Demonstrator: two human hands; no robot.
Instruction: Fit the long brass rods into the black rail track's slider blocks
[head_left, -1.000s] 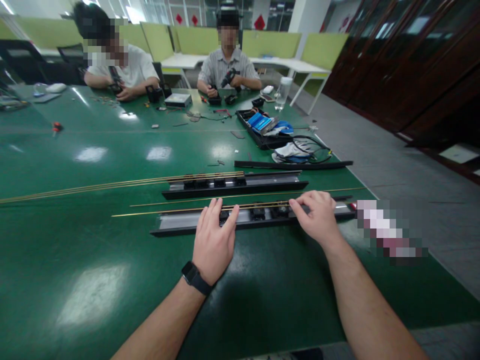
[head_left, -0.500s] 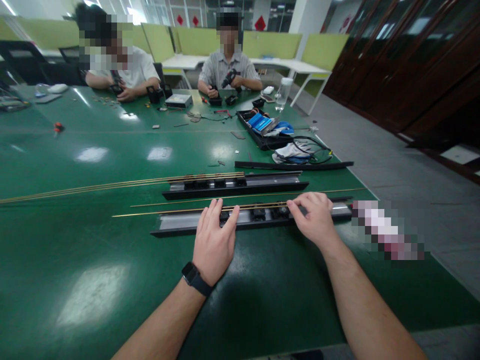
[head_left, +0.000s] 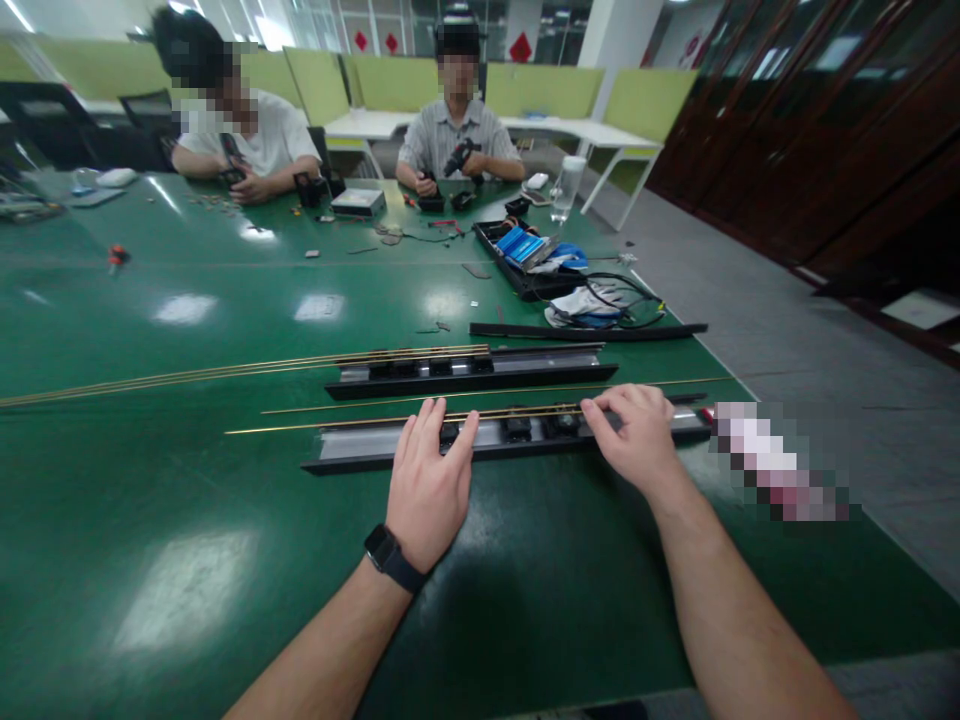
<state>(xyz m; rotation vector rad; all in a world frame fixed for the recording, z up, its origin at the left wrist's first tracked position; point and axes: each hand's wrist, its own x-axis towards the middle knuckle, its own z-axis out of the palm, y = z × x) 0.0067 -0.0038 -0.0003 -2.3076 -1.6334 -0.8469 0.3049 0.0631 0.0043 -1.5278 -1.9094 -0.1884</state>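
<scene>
A long black-edged channel (head_left: 360,442) with a silvery inside lies across the table before me, holding several small black blocks (head_left: 516,424). Thin brass-coloured rods (head_left: 300,428) run along its far side, over the blocks. My left hand (head_left: 433,480), with a dark watch at the wrist, rests over the channel's left half, fingers stretched out and thumb apart. Farther right, my right hand (head_left: 634,430) pinches a rod between thumb and fingertips; the exact grip is partly hidden. Just beyond lies another thin rod (head_left: 315,408).
A second channel (head_left: 480,382) with black blocks and long brass rods lies behind. Past it are a black strip (head_left: 585,331), gloves with cables (head_left: 592,302) and a black tray (head_left: 525,285). Two people sit across the green table (head_left: 225,520), one holding a power drill (head_left: 459,157).
My right hand has shifted slightly to the right along the rod. My left hand stays in place over the channel.
</scene>
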